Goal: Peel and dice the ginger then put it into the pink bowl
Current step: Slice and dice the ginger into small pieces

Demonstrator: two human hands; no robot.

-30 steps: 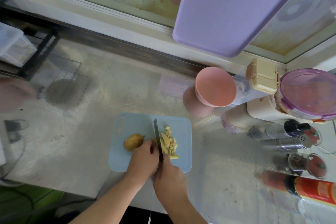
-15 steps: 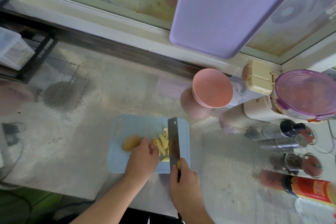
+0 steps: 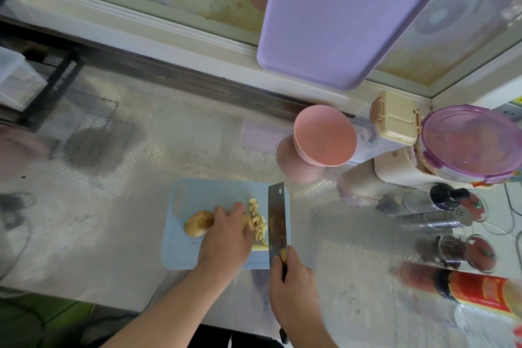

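On the light blue cutting board (image 3: 195, 195) lies a pile of pale diced ginger (image 3: 258, 222). An unpeeled brown ginger chunk (image 3: 198, 222) sits to its left. My left hand (image 3: 226, 237) lies flat over the board between the chunk and the dice, its fingertips against the dice. My right hand (image 3: 292, 284) grips the handle of a cleaver (image 3: 277, 219), whose blade lies flat along the right side of the dice at the board's right edge. The pink bowl (image 3: 324, 135) stands empty behind the board, to the right.
Right of the board stand a cream lidded box (image 3: 395, 117), a purple-lidded container (image 3: 471, 141), spice jars and shakers (image 3: 440, 217) and a red bottle (image 3: 480, 289). A lilac board (image 3: 339, 8) leans on the window. A black rack (image 3: 42, 87) stands far left. The counter's front edge runs just below the board.
The cleaver went from upright in the ginger to flat on the right of the dice. My left hand slid forward and right against the pile.
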